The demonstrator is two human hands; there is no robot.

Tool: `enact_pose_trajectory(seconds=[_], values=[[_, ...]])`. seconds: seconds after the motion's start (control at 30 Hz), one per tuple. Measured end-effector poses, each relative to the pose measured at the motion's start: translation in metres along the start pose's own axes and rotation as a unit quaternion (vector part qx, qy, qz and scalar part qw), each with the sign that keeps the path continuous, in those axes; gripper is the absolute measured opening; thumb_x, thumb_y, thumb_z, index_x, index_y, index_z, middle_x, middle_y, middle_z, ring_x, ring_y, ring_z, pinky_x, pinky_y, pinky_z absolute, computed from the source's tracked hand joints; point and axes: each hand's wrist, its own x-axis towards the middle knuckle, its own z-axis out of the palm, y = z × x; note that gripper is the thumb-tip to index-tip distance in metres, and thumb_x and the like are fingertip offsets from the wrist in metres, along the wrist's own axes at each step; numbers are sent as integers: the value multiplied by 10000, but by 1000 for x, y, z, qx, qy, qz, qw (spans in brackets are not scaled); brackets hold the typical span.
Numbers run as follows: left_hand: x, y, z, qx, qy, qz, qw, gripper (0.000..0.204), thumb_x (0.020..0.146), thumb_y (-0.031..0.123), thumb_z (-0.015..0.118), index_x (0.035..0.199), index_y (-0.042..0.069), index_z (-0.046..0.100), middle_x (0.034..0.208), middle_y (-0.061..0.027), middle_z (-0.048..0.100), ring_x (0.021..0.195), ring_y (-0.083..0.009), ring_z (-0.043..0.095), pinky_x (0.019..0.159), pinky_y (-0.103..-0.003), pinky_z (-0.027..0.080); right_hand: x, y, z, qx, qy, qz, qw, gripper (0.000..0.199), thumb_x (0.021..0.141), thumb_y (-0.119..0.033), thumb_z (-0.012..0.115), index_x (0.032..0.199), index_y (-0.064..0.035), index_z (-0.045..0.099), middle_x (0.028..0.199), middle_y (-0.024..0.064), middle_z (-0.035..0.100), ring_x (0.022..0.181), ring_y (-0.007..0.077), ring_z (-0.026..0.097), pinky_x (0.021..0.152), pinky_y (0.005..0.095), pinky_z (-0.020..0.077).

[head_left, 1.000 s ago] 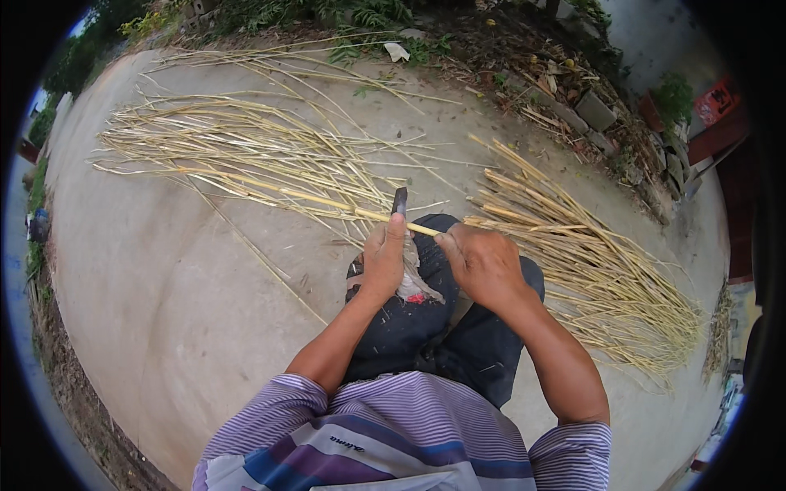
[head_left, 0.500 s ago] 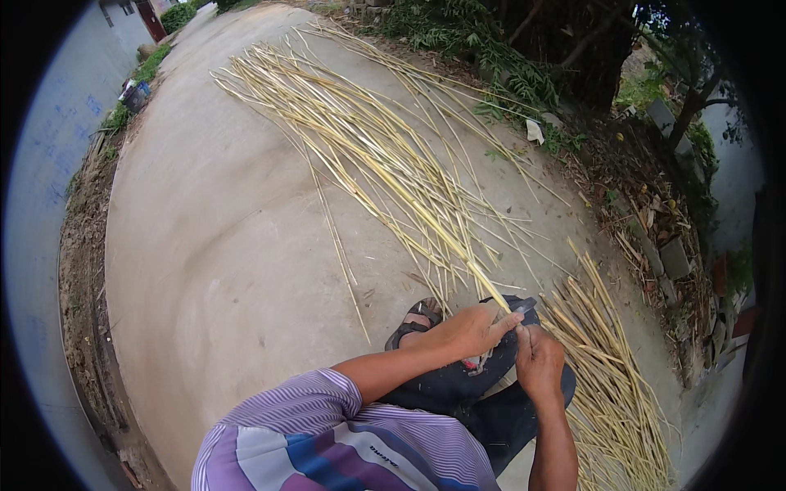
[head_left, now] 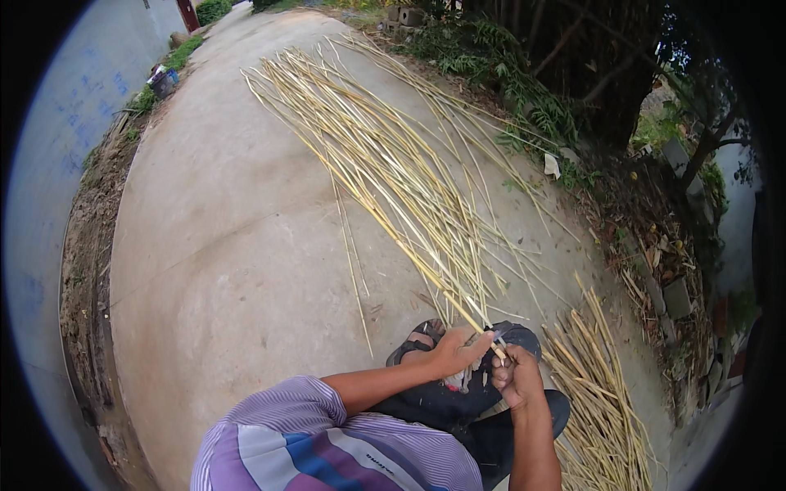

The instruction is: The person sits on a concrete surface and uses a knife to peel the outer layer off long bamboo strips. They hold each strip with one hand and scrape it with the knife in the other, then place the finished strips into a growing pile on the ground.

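Observation:
My left hand (head_left: pixel 458 352) is closed around the near end of a long pale bamboo strip (head_left: pixel 426 274) that runs away up and to the left over the concrete. My right hand (head_left: pixel 512 378) grips a knife (head_left: pixel 496 344) whose tip shows just above the fist, right against the strip's end. Both hands are held close together above my knees in dark trousers (head_left: pixel 446 401). A sandal (head_left: pixel 413 342) shows by my left hand.
A long spread of bamboo strips (head_left: pixel 368 147) lies on the concrete ground (head_left: pixel 221 245) ahead. A second pile of strips (head_left: pixel 598 393) lies to my right. Bushes, rubble and blocks (head_left: pixel 675 295) line the right edge; a wall (head_left: pixel 49 164) runs along the left.
The view has swung left, so the long spread of strips now runs up and away. My hands stay together on the strip and knife, shifted slightly right in the picture.

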Motion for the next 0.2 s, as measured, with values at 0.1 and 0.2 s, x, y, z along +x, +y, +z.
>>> enact_pose_trajectory(seconds=[0.1,0.2], values=[[5,-20,-7,-152,0,-212,965,423,989,375,534,1015,-28,657,811,-36,622,727,-114,554,661,-285,457,-2,9,8,-152,-19,-22,988,174,943,-142,443,960,-24,570,665,71,582,448,113,452,397,242,343],[0,7,-28,-211,-30,-313,925,544,944,453,583,1169,-42,603,926,-64,647,848,-114,580,763,-264,468,5,22,14,-254,-37,-31,966,205,957,-163,427,994,-19,568,678,66,588,456,114,461,406,242,356]])
